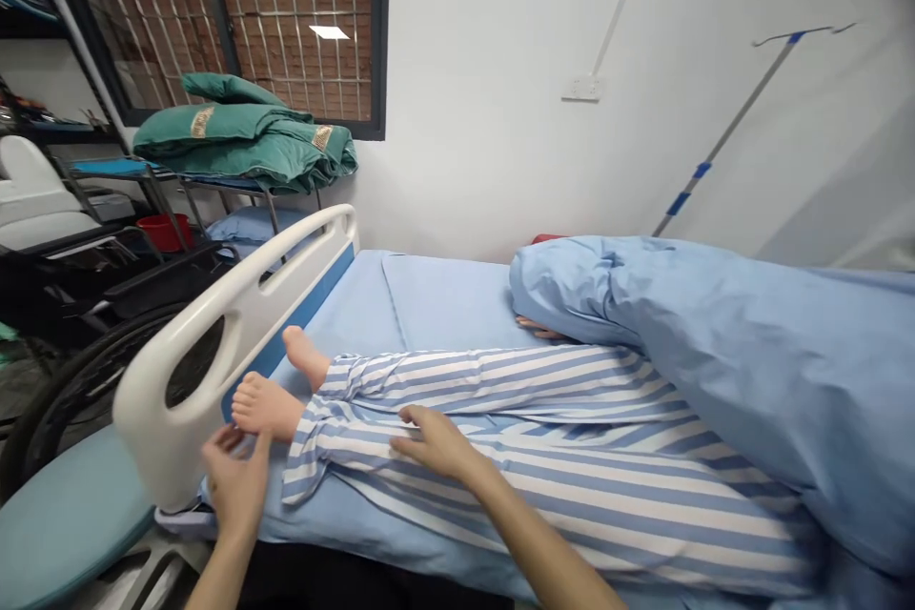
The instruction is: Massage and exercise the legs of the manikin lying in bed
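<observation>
In the head view, a lying figure's legs stretch across a bed covered with a smooth light-blue sheet (450, 295), the feet toward the left end. The legs wear loose blue-and-white striped cloth trousers (586, 491). Two bare, smooth feet stick out of the cuffs beside the rounded cream-white plastic footboard with a blue panel (172, 353): the nearer foot (268, 407) and, just beyond it, the farther foot (306, 355).

The person's left hand (235, 477) is at the near side of the nearer foot, its thumb and fingers apart; the thumb tip meets the foot's edge in the view, but how firmly it presses cannot be told. The right hand (436, 443) is over the nearer trouser leg below the knee, palm down, fingers loosely spread and closed on nothing; whether it rests on the cloth or sits just above it is unclear.

A thick, rumpled light-blue quilt (750, 334) covers the figure's upper part at the right, with a few fingertips (539, 328) showing from under its edge. Behind the bed, a thin metal drip pole with blue clamps (736, 124) leans in the view against the white wall. At the left are folded, shiny green quilts (243, 138), a red plastic bucket (166, 232) and a black wheelchair (64, 353).
</observation>
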Tool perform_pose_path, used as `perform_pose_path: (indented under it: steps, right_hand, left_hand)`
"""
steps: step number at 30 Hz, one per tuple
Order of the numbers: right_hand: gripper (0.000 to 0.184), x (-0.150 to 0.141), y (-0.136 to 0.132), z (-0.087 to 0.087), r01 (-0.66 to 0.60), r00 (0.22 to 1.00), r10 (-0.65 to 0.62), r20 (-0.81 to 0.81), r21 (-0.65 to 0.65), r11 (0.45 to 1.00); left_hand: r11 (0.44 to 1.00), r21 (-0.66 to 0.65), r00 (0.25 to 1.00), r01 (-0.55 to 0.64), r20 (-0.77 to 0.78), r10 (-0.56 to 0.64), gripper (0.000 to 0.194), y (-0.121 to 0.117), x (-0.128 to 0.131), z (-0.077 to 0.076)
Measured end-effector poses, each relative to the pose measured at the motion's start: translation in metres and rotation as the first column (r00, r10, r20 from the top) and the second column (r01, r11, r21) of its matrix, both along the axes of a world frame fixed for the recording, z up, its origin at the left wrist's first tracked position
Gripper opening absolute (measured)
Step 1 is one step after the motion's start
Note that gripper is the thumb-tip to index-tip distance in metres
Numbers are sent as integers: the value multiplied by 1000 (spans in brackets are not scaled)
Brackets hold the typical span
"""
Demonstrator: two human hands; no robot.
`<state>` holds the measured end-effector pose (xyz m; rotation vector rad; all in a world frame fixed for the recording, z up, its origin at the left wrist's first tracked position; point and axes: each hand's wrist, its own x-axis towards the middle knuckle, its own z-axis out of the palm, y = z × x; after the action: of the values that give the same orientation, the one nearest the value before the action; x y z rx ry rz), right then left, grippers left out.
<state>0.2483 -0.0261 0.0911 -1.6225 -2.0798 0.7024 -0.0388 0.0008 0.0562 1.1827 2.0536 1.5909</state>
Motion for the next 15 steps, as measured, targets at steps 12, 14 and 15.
perform_pose_path:
  steps: [12, 14, 15]
  right_hand:
    - [17, 148, 44, -37, 257, 962, -270, -33, -210, 943]
    - [20, 151, 48, -47, 258, 958, -280, -62, -243, 935]
    - [21, 151, 49, -52, 257, 955, -286, -79, -262, 930]
  left_hand:
    - [712, -151, 393, 686, -746, -537, 46, 89, 120, 27]
    - [686, -213, 301, 696, -780, -548, 54, 115, 128, 19]
    - [670, -244, 257, 701, -790, -557, 59, 125, 130, 16]
